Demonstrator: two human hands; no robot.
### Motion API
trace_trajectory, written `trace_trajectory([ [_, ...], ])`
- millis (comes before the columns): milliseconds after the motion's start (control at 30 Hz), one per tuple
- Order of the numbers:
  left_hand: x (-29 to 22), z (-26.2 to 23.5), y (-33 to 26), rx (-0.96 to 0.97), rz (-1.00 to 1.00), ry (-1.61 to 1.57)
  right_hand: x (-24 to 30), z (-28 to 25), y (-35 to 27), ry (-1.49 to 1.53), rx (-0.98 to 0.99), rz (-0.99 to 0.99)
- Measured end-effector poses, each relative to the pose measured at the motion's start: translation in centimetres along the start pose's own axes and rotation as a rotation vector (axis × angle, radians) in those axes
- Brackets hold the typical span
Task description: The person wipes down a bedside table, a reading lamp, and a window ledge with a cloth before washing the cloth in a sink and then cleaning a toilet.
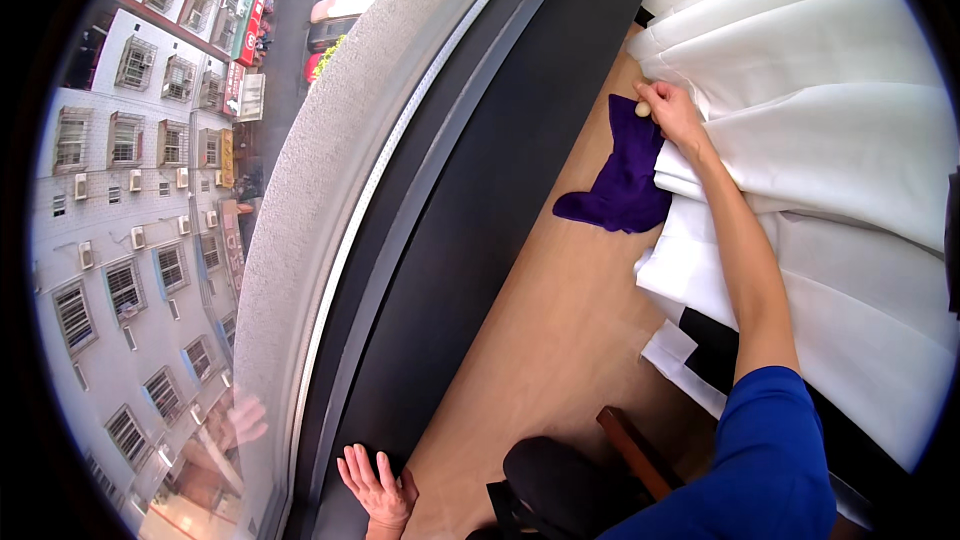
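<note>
My left hand (pixel 380 488) rests with spread fingers on the near end of the black window sill (pixel 480 170), holding nothing. My right hand (pixel 676 112) reaches far ahead, its fingers closed at the edge of the white curtain (pixel 800 130). A small round pale thing (pixel 642 109) shows at those fingertips; its kind is too small to tell. Just below and left of the right hand, a crumpled dark purple cloth (pixel 630 170) lies on the light wood floor (pixel 540 340), partly covered by the curtain's folds.
The window glass (pixel 270 270) runs along the left, with buildings and parked cars outside. A brown wooden bar (pixel 635 450) stands near my dark-clothed knee (pixel 565 485). White curtain folds fill the right side, over a black strip (pixel 710 345) low down.
</note>
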State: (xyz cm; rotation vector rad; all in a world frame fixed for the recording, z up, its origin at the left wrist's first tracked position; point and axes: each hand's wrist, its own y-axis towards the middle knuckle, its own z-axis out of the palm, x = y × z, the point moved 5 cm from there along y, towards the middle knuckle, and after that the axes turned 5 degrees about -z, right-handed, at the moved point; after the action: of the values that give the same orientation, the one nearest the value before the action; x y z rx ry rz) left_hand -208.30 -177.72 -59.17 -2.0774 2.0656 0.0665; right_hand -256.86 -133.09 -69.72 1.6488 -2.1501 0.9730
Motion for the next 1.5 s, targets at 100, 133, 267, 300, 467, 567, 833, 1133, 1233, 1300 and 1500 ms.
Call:
trace_trajectory([
  [100,-0.1,0.0,0.2,-0.007,0.011,0.001,-0.3,1.0,-3.0,-0.43,-0.027,-0.342],
  [133,-0.1,0.2,0.5,-0.007,0.019,-0.006,-1.4,1.1,-2.7,-0.41,-0.037,-0.343],
  [267,-0.1,0.8,0.9,-0.004,0.023,-0.01,-1.9,0.6,-3.1,-0.421,-0.071,-0.352],
  [300,-0.2,1.0,0.6,-0.001,0.008,-0.004,0.0,0.5,-5.1,-0.368,-0.223,-0.434],
  [467,-0.5,1.8,0.6,-0.008,0.017,0.022,-2.3,7.6,-14.5,-0.444,-0.231,-0.465],
  [567,-0.3,1.4,0.2,-0.008,0.021,0.035,1.6,10.3,-10.5,-0.549,-0.198,-0.553],
  [833,-0.5,-1.0,2.1,-0.012,0.028,-0.002,-4.5,-3.1,3.1,-0.603,-0.414,-0.552],
  [1133,0.4,-4.5,6.4,-0.072,-0.02,-0.042,-2.3,3.8,-14.2,-0.59,-0.389,-0.246],
  [1233,1.0,-9.3,14.3,-0.115,-0.057,-0.134,1.4,2.3,-15.8,-0.763,-0.479,-0.087],
  [1300,2.3,-11.4,14.2,-0.162,-0.082,-0.196,6.0,5.2,-20.4,-0.633,-0.234,0.083],
  [1500,-4.0,-7.1,-9.0,-0.443,-0.801,-0.469,16.5,16.1,-36.2,-0.676,-0.085,-0.79],
])
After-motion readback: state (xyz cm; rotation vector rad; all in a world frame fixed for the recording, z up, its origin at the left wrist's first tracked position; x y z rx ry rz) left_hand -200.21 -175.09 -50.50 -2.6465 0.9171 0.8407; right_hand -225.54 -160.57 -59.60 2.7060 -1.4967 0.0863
